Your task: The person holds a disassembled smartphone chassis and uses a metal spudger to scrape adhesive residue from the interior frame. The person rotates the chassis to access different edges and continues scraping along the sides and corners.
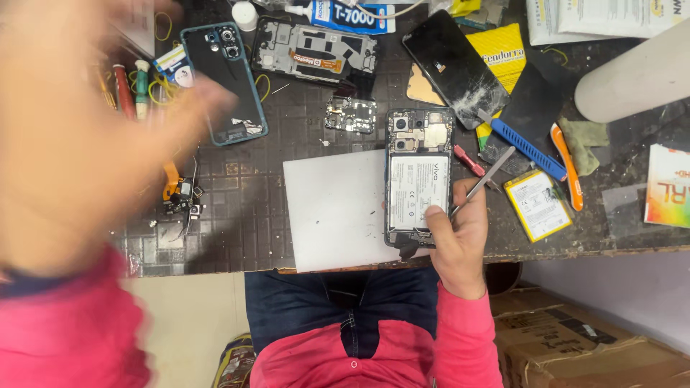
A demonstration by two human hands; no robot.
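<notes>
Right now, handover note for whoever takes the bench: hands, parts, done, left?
Right hand: holds metal tweezers, thumb resting on the opened phone.
Left hand: raised near the camera, blurred; grip cannot be told.
Opened phone lies half on the white mat, battery in place.
Done: back cover off, lying at the left; loose board above the mat.
Left: battery not yet removed; spare battery lies to the right.

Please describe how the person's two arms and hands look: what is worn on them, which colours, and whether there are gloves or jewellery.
Both hands are bare, without gloves. The right hand shows no ring or watch; its arm wears a long pink-red sleeve ending at the wrist. The left hand is a large motion-blurred shape close to the camera, so jewellery cannot be judged; its sleeve is the same pink-red, with a dark band at the cuff.
</notes>
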